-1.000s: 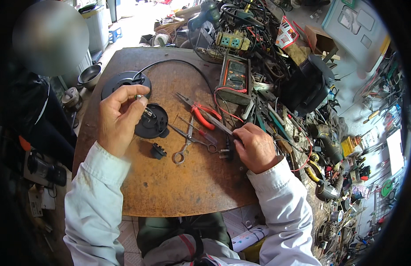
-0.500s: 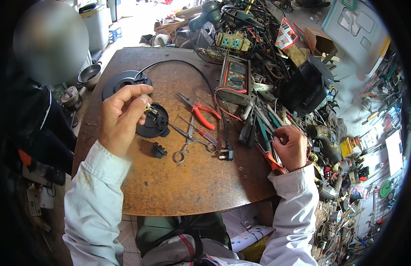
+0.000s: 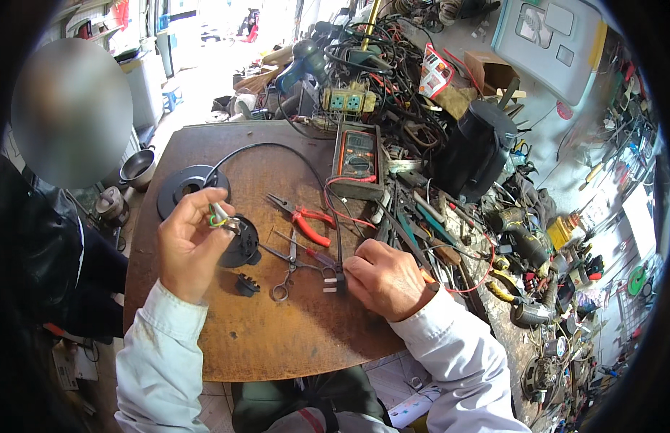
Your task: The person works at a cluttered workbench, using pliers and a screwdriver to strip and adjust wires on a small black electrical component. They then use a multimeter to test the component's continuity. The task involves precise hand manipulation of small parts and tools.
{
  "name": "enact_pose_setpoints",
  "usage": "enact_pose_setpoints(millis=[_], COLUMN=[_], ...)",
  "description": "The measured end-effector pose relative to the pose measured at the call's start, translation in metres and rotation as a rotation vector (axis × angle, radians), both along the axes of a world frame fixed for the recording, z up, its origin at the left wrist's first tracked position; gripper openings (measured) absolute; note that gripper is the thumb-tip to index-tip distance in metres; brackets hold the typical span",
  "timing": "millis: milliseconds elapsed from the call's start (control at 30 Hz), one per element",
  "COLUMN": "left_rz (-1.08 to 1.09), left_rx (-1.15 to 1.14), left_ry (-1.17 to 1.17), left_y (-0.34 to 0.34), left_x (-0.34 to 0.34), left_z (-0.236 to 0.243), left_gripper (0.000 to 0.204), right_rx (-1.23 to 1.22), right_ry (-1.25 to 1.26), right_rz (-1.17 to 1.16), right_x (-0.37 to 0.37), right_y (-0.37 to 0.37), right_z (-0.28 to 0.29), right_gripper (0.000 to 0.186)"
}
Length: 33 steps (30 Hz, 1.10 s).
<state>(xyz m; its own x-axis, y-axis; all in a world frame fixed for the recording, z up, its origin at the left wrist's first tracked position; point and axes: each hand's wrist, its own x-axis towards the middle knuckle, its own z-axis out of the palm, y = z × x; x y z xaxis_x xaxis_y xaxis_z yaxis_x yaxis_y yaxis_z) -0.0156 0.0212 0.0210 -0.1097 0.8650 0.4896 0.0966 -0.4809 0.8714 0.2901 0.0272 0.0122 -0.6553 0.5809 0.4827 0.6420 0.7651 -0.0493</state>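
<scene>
My left hand point(image 3: 185, 252) is closed in a pinch on a small wired part point(image 3: 221, 218) with a yellow-green wire and a white sleeve. It hovers over a round black cover point(image 3: 242, 254). My right hand point(image 3: 390, 280) rests by the black plug point(image 3: 338, 283), its fingers curled; what they hold, if anything, is hidden. A black cord point(image 3: 300, 153) runs from a round black base point(image 3: 170, 203) toward the plug. Between my hands lie scissors point(image 3: 292, 270), a screwdriver point(image 3: 323, 259), red-handled pliers point(image 3: 313, 229) and a small black piece point(image 3: 246, 285).
A multimeter point(image 3: 359, 155) with a red lead stands at the table's point(image 3: 277, 339) far right. Heaped tools, cables and a black appliance point(image 3: 472, 148) crowd the right side. At the left stands another person point(image 3: 50, 252); a pan point(image 3: 138, 169) sits beyond.
My right hand has moved left from the tool pile to beside the plug. My left hand still pinches the wired part. The whole view has shifted, showing more of the far side.
</scene>
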Motion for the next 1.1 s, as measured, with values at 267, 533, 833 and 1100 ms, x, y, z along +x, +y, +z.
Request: enact_pose_setpoints(millis=[267,533,833,1100], left_rz=[-0.014,-0.046,-0.008,0.023], left_rx=[0.019,-0.019,-0.066,-0.052], left_ry=[0.066,0.088,0.099,0.089], left_y=[0.001,0.000,-0.008,-0.009], left_x=[0.004,0.008,0.001,0.004], left_z=[-0.012,-0.008,-0.005,0.000], left_gripper=[0.035,0.035,0.038,0.033], right_rx=[0.001,-0.222,-0.176,0.098], right_ry=[0.207,0.192,0.280,0.475], right_rz=[-0.073,-0.734,-0.635,-0.570], right_x=[-0.013,0.052,0.038,0.034], right_y=[0.051,0.217,0.252,0.283], right_z=[0.007,0.012,-0.011,0.008], right_gripper=[0.007,0.048,0.043,0.044])
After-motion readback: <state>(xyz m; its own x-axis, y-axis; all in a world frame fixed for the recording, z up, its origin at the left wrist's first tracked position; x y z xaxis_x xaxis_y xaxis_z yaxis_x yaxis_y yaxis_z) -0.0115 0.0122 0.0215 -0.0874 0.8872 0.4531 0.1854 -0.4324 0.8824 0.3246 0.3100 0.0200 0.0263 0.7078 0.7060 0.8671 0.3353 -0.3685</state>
